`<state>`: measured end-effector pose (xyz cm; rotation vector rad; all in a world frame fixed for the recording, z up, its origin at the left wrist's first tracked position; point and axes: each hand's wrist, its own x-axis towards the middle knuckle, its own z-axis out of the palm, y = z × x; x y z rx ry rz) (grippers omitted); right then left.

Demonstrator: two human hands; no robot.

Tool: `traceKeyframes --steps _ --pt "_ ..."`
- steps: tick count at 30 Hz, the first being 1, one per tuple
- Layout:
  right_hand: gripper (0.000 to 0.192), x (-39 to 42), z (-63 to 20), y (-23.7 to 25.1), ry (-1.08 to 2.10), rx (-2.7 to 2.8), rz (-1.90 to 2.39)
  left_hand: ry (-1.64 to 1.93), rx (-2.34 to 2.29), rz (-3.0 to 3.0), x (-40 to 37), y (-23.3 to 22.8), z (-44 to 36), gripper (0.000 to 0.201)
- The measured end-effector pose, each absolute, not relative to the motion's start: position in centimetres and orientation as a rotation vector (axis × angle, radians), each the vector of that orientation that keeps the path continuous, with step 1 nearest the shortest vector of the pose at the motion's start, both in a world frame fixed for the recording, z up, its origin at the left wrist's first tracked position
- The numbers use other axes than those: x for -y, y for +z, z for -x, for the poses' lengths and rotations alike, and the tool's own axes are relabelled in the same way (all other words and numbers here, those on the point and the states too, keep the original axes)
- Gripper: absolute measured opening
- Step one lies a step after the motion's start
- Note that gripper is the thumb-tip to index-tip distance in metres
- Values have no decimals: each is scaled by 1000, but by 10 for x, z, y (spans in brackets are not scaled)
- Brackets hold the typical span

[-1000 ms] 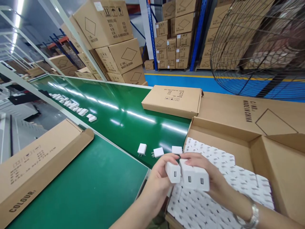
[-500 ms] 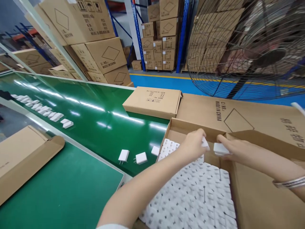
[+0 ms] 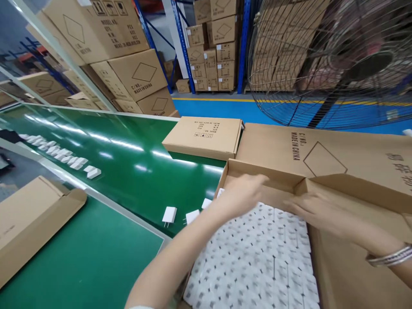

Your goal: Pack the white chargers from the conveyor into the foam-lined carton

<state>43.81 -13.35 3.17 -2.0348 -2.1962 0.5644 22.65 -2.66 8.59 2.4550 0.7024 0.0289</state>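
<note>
My left hand [image 3: 246, 194] hovers over the far part of an open cardboard box [image 3: 264, 174], its fingers pointing right and somewhat blurred, with nothing visible in them. To its right, my right hand [image 3: 317, 210] reaches in over the box's right wall, fingers stretched out and smeared by motion, also without a visible thing. Rows of white plug chargers [image 3: 257, 257] fill most of the box below both hands. On the green belt left of the box stand loose chargers; one charger [image 3: 169, 214] shows its prongs, and another charger [image 3: 192, 216] is partly behind my left forearm.
A closed flat carton [image 3: 204, 135] lies beyond the box. Further along the green belt [image 3: 128, 150] runs a row of white chargers [image 3: 61, 154]. A cardboard piece [image 3: 35, 227] rests at left. A large fan [image 3: 334, 64] stands at the right, before stacked cartons.
The white chargers in both hands have left my fingers. My left hand has shifted left and slightly down; the view has turned a little.
</note>
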Motion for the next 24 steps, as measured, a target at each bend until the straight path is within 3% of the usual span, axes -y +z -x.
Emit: traceKeyframes --steps 2,5,8,10,13,17,21,24 --pt "42 120 -422 36 456 2126 2046 138 -978 -2482 17 94 -180 42" --pt "33 95 -373 50 294 2115 1880 -251 -1666 -2514 13 82 -111 29" --pt "26 68 -308 63 197 2254 1710 -567 -1921 -2371 22 50 -66 30" --pt "23 51 -267 66 198 2443 1756 -598 -1921 -2270 30 29 -52 37" --pt "13 25 -226 56 365 2698 1925 -510 -1918 -2244 37 13 -45 31" --pt "25 3 -210 35 567 2784 2056 -255 -1666 -2384 43 15 -46 32" --pt "37 2 -221 34 519 2743 1988 -77 -1288 -2510 55 4 -65 34" --pt "34 6 -232 42 453 2661 1941 -132 -1220 -2582 60 -9 -79 29"
